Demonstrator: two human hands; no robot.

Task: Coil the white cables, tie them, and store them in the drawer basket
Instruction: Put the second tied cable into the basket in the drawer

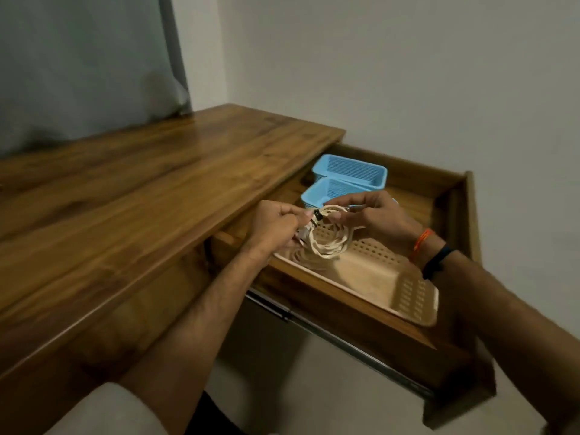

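White cables (326, 243) sit as one coiled bundle held above the open drawer, over the left end of the beige basket; wooden table (141, 189) spans the left side, its drawer (452, 196) pulled out to the right; beige perforated basket (392, 277) lies along the drawer's near side, two blue baskets (348, 174) behind it; left hand (276, 227) fingers curled, pinching the coil at a small black tie (317, 215); right hand (376, 215) fingers curled, pinching the coil's top; orange and dark bands on right wrist
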